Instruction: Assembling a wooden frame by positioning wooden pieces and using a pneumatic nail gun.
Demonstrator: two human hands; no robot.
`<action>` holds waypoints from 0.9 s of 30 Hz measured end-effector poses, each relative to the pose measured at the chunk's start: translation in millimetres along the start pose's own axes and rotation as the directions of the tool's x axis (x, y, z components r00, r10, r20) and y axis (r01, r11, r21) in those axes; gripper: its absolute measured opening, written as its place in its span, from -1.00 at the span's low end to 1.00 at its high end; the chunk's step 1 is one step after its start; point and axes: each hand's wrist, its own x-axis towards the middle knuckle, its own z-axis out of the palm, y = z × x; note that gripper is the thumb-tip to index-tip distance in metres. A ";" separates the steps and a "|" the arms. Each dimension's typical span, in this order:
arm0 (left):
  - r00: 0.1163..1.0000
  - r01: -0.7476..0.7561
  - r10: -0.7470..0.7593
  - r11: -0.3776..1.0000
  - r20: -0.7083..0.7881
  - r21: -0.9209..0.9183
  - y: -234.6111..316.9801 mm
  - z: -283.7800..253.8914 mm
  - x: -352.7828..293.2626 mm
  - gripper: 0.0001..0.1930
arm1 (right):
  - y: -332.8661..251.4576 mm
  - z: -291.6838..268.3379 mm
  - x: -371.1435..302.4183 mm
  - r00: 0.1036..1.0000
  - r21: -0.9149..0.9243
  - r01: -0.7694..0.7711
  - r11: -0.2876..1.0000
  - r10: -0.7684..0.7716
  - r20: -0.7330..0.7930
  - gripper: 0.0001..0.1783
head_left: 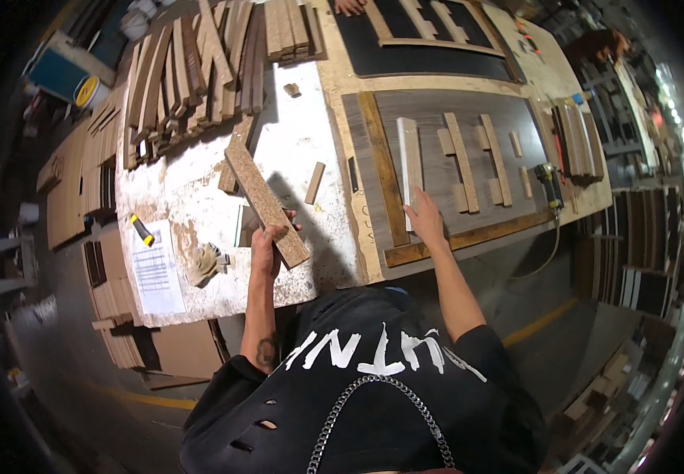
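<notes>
My left hand point(271, 243) is closed around the lower part of a long particleboard strip point(256, 189), which slants up and to the left over a worn white tabletop point(298, 150). On the right, my right hand point(427, 218) grips the near end of a white-edged strip point(410, 158). That strip lies on a grey wood-grain panel point(373, 118), beside a brown wooden bar point(383, 170) along the panel's left side. Another brown bar point(468, 235) runs along the near edge. Notched wooden pieces point(462, 162) rest farther right on the panel.
A large pile of strips point(192, 71) covers the far left. A utility knife point(141, 230), printed sheet point(158, 272) and work glove point(207, 265) lie at left. A nail gun point(550, 188) with a hose sits at right. Another person's hand point(350, 6) touches the far black panel point(358, 47).
</notes>
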 end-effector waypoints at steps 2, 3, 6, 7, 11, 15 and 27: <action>1.000 0.017 -0.017 0.999 -0.005 -0.029 -4.1 -6.6 -6.4 -0.55 | 1.8 -0.8 2.3 0.997 0.027 0.065 0.998 -0.064 -0.035 -0.36; 1.000 0.020 -0.020 1.000 -0.007 -0.004 -8.8 -11.9 -7.0 -0.54 | 3.0 -1.8 5.7 0.998 0.024 0.052 0.998 -0.051 -0.030 -0.38; 0.998 0.043 -0.040 0.998 -0.052 0.042 -15.9 -20.0 -9.6 -0.54 | 0.3 -5.5 12.1 0.999 -0.005 0.051 0.999 -0.051 0.019 -0.41; 0.999 0.041 -0.039 0.997 -0.035 0.066 -15.0 -24.2 -11.0 -0.55 | 1.4 -7.0 13.7 0.997 -0.019 0.061 0.998 -0.059 0.055 -0.42; 1.000 0.021 -0.023 0.993 0.015 0.118 -8.2 -32.2 -12.8 -0.52 | -13.1 -18.3 13.5 0.989 -0.070 0.037 0.997 -0.026 0.146 -0.32; 0.998 -0.011 -0.002 0.982 0.070 0.190 -2.1 -25.7 -10.4 -0.47 | -7.3 -14.6 10.2 0.989 -0.010 -0.040 0.999 0.041 0.141 -0.17; 0.972 0.045 -0.138 0.907 0.193 0.419 -25.9 102.3 -0.9 -0.47 | 8.5 -18.1 13.6 0.981 -0.015 -0.040 0.999 0.042 0.188 0.00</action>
